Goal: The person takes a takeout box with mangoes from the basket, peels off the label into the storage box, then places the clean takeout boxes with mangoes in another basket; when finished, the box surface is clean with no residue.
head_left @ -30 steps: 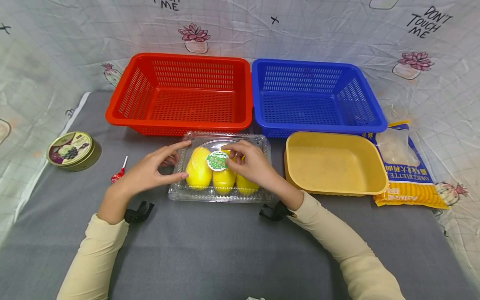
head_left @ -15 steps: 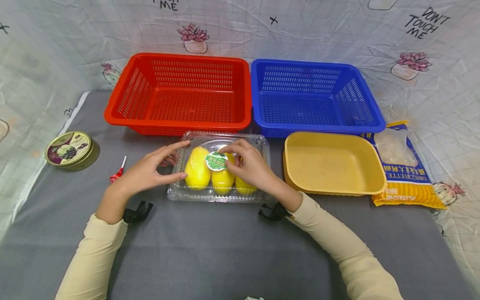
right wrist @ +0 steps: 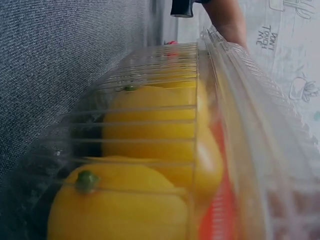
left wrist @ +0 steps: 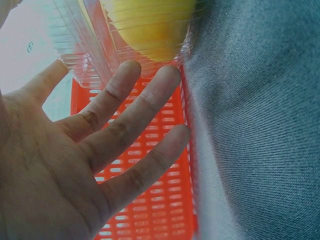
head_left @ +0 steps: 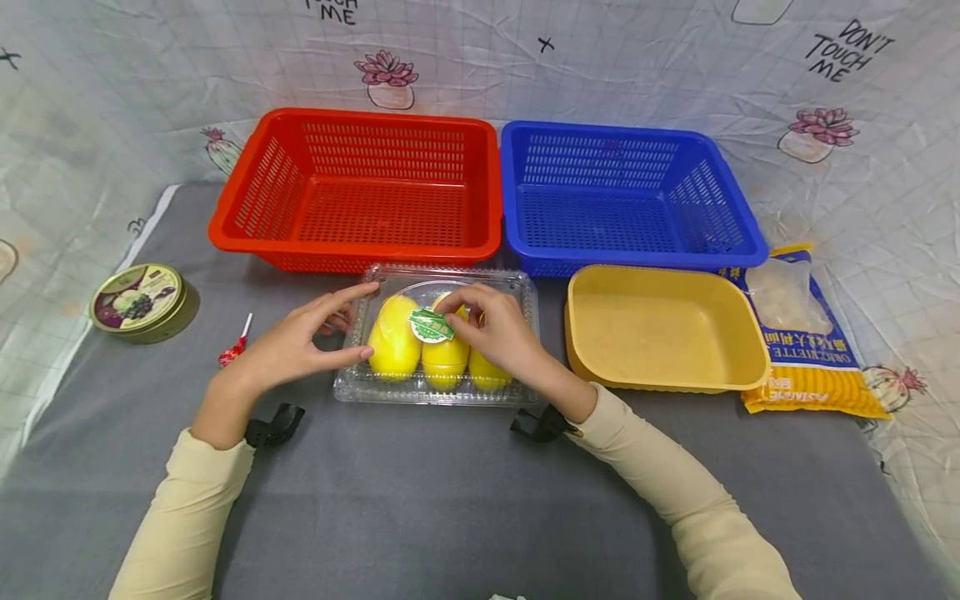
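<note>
A clear plastic box [head_left: 420, 397] lies flat at the centre of the head view, between the two hands, with yellow fruits [head_left: 393, 346] showing through its lid. A round green-and-white sticker [head_left: 429, 327] sits on the lid, near the middle.

The right hand [head_left: 498, 333] comes over the box from the lower right, its thumb and forefinger bent together and pinching the sticker's right edge. The left hand [head_left: 300, 337] is at the box's left end, fingers spread and thumb well apart from the forefinger, gripping nothing; in the left wrist view its fingertips lie against or just beside the box wall, which of the two I cannot tell.

Just above the box stands a red basket [head_left: 360, 254], with a blue basket [head_left: 637, 257] beside it at upper right. Right of the box is a yellow tub [head_left: 667, 325], and at the right of the frame a pasta bag [head_left: 817, 392] with a translucent packet [head_left: 787, 296] on it. A red lollipop [head_left: 234, 354] lies left of the left hand, and a round tin [head_left: 138, 300] farther left. Everything rests on grey cloth [head_left: 420, 500].
</note>
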`<state>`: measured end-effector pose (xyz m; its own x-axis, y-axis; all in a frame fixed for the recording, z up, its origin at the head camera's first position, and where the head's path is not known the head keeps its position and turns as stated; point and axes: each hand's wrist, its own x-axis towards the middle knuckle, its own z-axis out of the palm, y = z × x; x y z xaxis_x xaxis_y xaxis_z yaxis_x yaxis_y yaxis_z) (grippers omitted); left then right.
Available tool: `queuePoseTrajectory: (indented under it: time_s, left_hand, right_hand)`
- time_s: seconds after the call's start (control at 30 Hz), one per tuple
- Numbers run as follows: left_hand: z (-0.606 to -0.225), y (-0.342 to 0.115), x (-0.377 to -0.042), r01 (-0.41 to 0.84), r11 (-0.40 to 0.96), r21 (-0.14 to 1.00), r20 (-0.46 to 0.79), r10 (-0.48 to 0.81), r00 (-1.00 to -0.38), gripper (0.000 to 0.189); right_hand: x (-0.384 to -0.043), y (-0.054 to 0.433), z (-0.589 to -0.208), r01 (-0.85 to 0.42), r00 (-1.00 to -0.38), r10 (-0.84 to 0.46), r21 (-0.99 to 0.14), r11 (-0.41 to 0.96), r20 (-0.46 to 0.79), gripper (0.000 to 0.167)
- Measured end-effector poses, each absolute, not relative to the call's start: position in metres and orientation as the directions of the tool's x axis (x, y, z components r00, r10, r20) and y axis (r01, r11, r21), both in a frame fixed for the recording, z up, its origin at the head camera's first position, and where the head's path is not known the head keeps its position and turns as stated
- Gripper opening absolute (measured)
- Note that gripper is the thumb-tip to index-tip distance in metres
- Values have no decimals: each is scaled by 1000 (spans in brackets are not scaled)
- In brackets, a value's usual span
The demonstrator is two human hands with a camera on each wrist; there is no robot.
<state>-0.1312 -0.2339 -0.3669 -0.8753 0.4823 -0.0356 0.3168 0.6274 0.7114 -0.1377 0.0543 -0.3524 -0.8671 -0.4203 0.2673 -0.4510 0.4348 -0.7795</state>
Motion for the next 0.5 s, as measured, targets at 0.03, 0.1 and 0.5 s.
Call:
queuePoseTrajectory:
  time_s: [0.03,0.1,0.5]
  left_hand:
    - [-367,-234,-131,318,626,712,-34,484,-875,79]
    - [-367,-234,-132,321,624,712,-32,486,-874,79]
    - [-366,-234,-131,320,626,711,-36,487,-873,81]
  right_hand:
    - [-138,54,-353,-448,-869,-415,-784,430,269,10]
    - [-138,54,-353,-445,-870,-411,-792,418,272,10]
    - [-136,57,-350,-434,-872,-404,-820,374,278,9]
